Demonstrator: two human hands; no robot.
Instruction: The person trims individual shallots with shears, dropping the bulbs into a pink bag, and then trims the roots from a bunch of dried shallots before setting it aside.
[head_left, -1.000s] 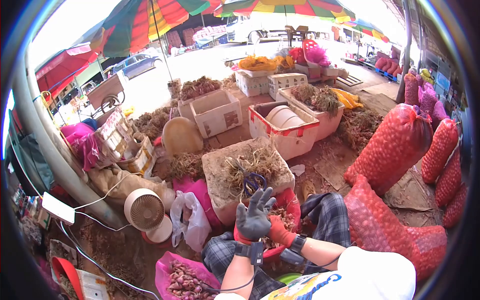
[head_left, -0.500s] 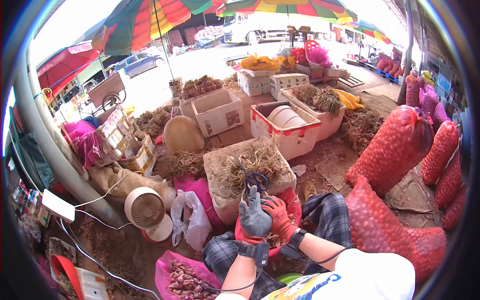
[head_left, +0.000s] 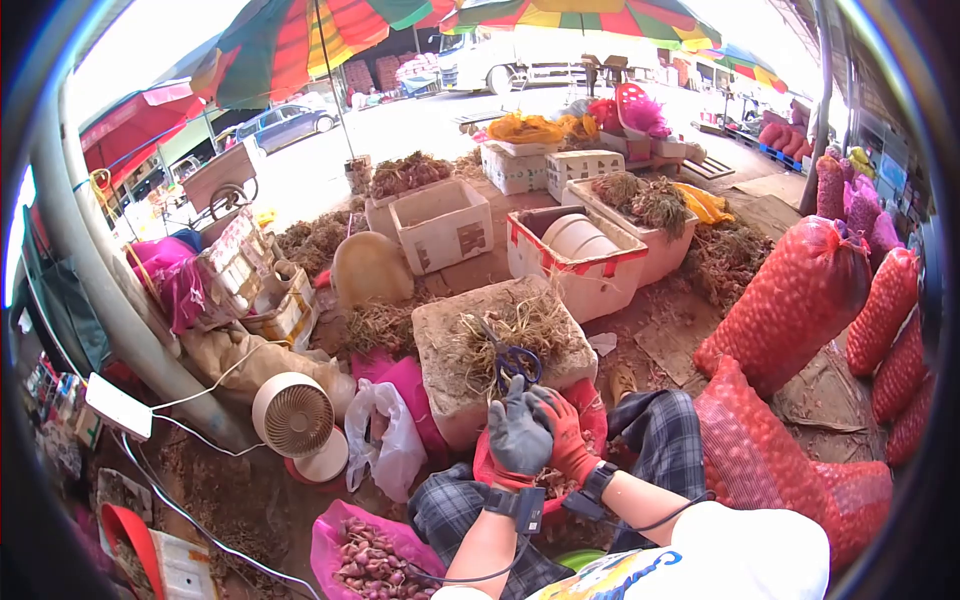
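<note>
My left hand (head_left: 518, 438), in a red glove with a grey coated palm, is turned palm up with its fingers stretched out and nothing visible in it. My right hand (head_left: 564, 434), in a matching glove with its red back showing, lies against the left fingers, its own fingers extended. Both hands are over a red basin (head_left: 482, 462) between my knees. Just beyond the fingertips, scissors (head_left: 517, 366) with dark blue handles lie on dry stems (head_left: 535, 325), on top of a dirty white foam block (head_left: 440, 350).
At lower left, a pink bag (head_left: 325, 550) holds shallots (head_left: 370, 560). A small fan (head_left: 293, 415) and a white plastic bag (head_left: 388, 450) stand left of the foam block. Red mesh sacks (head_left: 785, 300) crowd the right side. Foam boxes (head_left: 440, 225) stand ahead, beneath striped umbrellas (head_left: 290, 50).
My right fingers have shifted up and closer along the left fingers. The left fingers, more apart before, are nearer together. The scissors stay on the stems; the view has shifted slightly.
</note>
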